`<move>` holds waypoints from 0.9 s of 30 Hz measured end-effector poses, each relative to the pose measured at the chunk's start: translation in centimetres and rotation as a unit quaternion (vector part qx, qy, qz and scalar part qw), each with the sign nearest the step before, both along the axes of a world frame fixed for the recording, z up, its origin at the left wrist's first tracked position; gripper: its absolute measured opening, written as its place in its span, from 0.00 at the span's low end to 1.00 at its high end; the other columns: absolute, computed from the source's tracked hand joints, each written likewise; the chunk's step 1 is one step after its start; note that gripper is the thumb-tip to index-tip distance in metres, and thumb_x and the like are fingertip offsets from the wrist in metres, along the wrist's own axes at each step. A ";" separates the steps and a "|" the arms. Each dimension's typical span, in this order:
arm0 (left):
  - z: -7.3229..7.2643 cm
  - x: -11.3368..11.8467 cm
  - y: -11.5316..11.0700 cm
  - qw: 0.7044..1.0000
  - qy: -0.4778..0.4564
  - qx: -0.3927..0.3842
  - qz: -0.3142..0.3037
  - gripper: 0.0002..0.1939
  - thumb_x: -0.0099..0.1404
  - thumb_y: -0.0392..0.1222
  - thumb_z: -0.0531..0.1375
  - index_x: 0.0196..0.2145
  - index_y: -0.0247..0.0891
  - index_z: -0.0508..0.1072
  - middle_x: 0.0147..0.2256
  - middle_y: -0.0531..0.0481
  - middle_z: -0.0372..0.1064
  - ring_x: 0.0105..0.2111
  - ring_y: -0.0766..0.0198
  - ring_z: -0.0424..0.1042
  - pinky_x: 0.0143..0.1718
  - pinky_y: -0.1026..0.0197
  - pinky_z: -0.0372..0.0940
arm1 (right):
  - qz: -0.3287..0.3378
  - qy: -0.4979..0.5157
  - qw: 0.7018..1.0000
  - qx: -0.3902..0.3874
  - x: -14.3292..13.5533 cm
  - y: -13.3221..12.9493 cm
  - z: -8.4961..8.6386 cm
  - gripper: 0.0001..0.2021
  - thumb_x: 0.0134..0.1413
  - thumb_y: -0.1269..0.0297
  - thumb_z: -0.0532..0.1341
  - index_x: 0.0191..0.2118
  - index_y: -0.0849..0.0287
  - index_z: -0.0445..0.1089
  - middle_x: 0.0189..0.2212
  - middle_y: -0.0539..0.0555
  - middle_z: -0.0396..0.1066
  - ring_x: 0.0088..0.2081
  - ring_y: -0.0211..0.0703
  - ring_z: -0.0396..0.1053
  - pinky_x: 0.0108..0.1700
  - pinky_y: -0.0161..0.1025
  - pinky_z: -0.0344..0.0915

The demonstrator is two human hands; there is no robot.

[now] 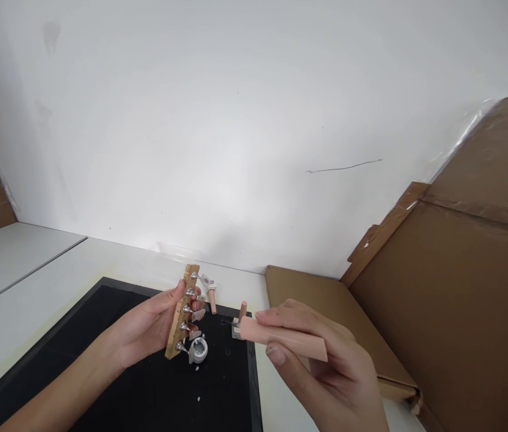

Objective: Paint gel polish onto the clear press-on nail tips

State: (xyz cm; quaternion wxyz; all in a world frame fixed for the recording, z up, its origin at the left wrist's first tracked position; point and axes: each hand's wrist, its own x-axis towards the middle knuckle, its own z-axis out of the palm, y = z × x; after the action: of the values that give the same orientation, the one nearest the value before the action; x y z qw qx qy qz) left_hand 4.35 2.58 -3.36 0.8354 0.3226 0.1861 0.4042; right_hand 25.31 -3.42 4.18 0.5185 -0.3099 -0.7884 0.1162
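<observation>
1. The narrow cork strip studded with a row of silver pins [182, 312] was held upright above the black mat [101, 360], pinched at its edges by the closed fingers of the left hand [152, 327].
2. The pale pink plastic handle [283, 339] was gripped by the curled right hand [321, 366]; its small metal tip pointed toward the strip.
3. A slip was judged possible: the edge pinch looked light, and a push from the tip could tilt the strip onto the small white round cup [198, 350] beneath.
4. Loose pins could scatter toward the brown cardboard sheets [460, 288].
</observation>
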 end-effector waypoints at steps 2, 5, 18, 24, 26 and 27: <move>0.0 0.1 0.1 1.000 0.001 -0.002 0.004 0.15 0.60 0.51 0.61 0.34 0.35 0.73 0.32 0.50 0.60 0.34 0.65 0.62 0.38 0.60 0.60 | -0.002 0.001 1.000 -0.001 0.1 0.0 0.0 0.10 0.52 0.73 0.62 0.39 0.51 0.71 0.25 0.48 0.75 0.26 0.40 0.70 0.25 0.35 0.64; 0.1 0.2 0.3 1.000 -0.001 -0.008 0.008 0.14 0.59 0.51 0.61 0.34 0.35 0.73 0.31 0.50 0.59 0.33 0.65 0.61 0.36 0.61 0.60 | -0.012 0.005 1.000 -0.006 0.4 0.1 0.0 0.10 0.52 0.73 0.61 0.38 0.50 0.71 0.27 0.48 0.76 0.27 0.40 0.71 0.27 0.35 0.66; -0.3 0.0 1.0 0.999 -0.012 -0.035 -0.016 0.16 0.61 0.53 0.59 0.33 0.35 0.74 0.31 0.50 0.60 0.31 0.66 0.62 0.35 0.62 0.59 | -0.027 -0.001 0.999 -0.019 -0.2 1.1 -0.5 0.08 0.53 0.70 0.62 0.38 0.51 0.73 0.26 0.51 0.76 0.26 0.44 0.72 0.25 0.37 0.66; -0.8 0.3 1.0 0.998 -0.007 -0.054 -0.035 0.16 0.62 0.52 0.58 0.35 0.35 0.73 0.32 0.49 0.63 0.31 0.65 0.63 0.35 0.60 0.60 | -0.021 -0.021 0.999 -0.022 -1.0 1.7 -0.5 0.05 0.53 0.69 0.62 0.36 0.53 0.72 0.25 0.51 0.75 0.25 0.42 0.71 0.24 0.35 0.65; -0.8 0.4 0.9 0.998 -0.005 -0.057 -0.040 0.15 0.62 0.51 0.58 0.35 0.36 0.73 0.31 0.49 0.63 0.31 0.65 0.63 0.35 0.60 0.59 | -0.016 -0.024 0.999 -0.026 -1.3 2.0 -0.6 0.04 0.54 0.68 0.62 0.36 0.53 0.71 0.26 0.51 0.75 0.26 0.42 0.71 0.24 0.34 0.65; -0.8 0.4 0.9 0.997 -0.005 -0.058 -0.043 0.14 0.62 0.51 0.58 0.35 0.36 0.73 0.31 0.49 0.63 0.31 0.65 0.63 0.35 0.61 0.59 | -0.014 -0.026 0.999 -0.026 -1.4 2.2 -0.7 0.05 0.54 0.68 0.62 0.37 0.53 0.71 0.26 0.51 0.75 0.27 0.42 0.71 0.24 0.34 0.65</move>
State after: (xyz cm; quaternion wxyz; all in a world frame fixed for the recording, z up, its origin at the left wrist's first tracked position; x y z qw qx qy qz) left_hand 4.78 3.48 -4.13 0.8703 0.2795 0.1908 0.3578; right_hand 23.90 -1.22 3.44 0.4912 -0.3374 -0.7939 0.1211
